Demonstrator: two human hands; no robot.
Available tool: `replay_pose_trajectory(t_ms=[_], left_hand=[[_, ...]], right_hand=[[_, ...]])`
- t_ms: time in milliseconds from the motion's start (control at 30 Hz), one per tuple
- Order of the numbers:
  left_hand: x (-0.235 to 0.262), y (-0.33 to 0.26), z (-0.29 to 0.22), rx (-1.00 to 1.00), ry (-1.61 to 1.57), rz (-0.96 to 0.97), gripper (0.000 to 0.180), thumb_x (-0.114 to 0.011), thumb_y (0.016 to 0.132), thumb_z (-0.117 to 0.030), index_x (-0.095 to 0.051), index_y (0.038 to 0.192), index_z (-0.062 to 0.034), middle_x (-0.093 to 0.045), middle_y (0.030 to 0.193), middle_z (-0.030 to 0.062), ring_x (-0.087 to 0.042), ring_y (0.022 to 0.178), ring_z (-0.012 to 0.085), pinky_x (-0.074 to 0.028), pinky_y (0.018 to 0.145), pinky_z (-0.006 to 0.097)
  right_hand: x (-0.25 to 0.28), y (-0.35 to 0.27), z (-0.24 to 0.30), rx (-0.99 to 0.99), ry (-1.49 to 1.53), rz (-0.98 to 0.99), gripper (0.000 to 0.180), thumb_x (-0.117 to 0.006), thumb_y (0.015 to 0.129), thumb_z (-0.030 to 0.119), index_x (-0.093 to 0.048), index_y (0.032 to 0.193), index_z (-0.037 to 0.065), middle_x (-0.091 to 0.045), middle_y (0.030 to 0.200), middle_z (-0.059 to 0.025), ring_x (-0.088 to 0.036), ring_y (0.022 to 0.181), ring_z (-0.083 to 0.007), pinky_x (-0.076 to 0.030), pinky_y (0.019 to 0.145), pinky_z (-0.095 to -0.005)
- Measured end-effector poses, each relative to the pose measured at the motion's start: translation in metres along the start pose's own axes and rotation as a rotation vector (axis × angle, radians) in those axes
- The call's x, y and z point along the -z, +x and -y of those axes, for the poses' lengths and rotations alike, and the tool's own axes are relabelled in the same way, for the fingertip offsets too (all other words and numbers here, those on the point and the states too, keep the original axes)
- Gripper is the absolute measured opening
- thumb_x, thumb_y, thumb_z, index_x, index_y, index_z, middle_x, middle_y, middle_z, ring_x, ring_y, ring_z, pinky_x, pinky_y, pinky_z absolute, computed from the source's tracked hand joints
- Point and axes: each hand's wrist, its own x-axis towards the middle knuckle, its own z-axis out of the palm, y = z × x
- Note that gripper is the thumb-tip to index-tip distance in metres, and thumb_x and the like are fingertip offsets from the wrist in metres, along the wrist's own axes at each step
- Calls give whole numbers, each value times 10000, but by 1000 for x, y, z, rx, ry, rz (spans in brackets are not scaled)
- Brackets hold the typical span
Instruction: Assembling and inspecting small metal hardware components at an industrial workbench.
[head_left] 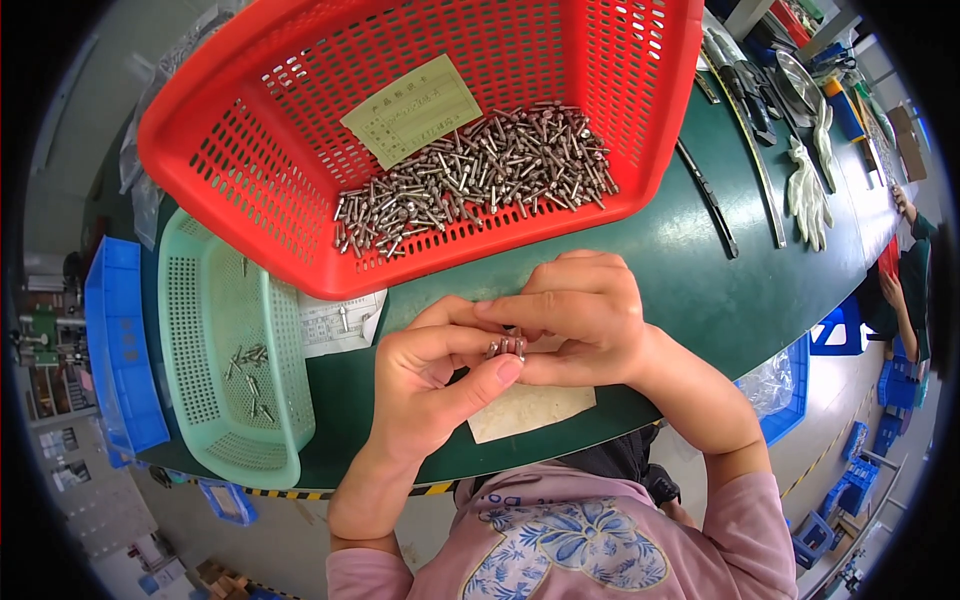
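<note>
Item, in the grip: a few metal pins [507, 346], pinched between thumb and fingers of the left hand [425, 375]. Right hand [595, 315]: fingers curled in against them; whether they pinch too, I can't make out from here. Handling, by my estimate: light, stiff, hardy, somewhat slippery; best taken mid-shank with fingertips. Appearance: small, silvery, shiny, slender. Below the hands: cream paper [535, 412] on a green table [700, 270]. Beyond: red basket [655, 110] holding a heap of similar pins [480, 170] and a yellowish card [412, 110]. Left: pale green basket [188, 350], a few loose pins [258, 400] inside.
</note>
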Motion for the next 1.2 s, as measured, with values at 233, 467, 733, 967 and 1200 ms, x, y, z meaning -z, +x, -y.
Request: replay_pose_trajectory(t_ms=[233,467,733,967,1200], left_hand=[[1,9,-5,-453,672,51,284,-708,671,56,-699,943,-27,-602,926,74,-588,762,141,-469,603,230],[5,7,0,-930,1143,3,446,-743,532,-19,-713,964,-122,-608,932,15,-580,721,172,-466,555,262],[2,8,2,-1030,1244,-19,364,-762,616,-37,-704,965,-124,-603,939,6,-589,721,164,-459,540,260],[-1,13,0,-1069,1278,-12,294,-731,656,-60,-699,946,-92,-605,925,15,-601,724,162,-458,551,257],[6,7,-8,-1133,1256,-188,339,-738,583,3,-715,908,-92,-609,925,49,-604,709,197,-482,567,286]], right_hand=[[3,1,-2,1,-49,-48,379,-795,597,221,-695,907,27,-543,549,19,-523,451,-102,-339,402,-237],[-2,0,3,-8,-197,-130,442,-723,438,158,-684,874,97,-497,593,13,-496,466,-160,-395,427,-287],[0,1,-1,70,-195,-144,408,-736,505,201,-694,879,44,-478,528,25,-460,430,-112,-300,398,-262],[5,3,-7,89,-198,-120,410,-750,534,204,-690,906,42,-499,544,10,-472,441,-126,-316,408,-263],[11,15,17,-207,-105,31,583,-733,565,6,-611,1134,39,-576,775,-82,-571,654,-165,-472,536,-283]])
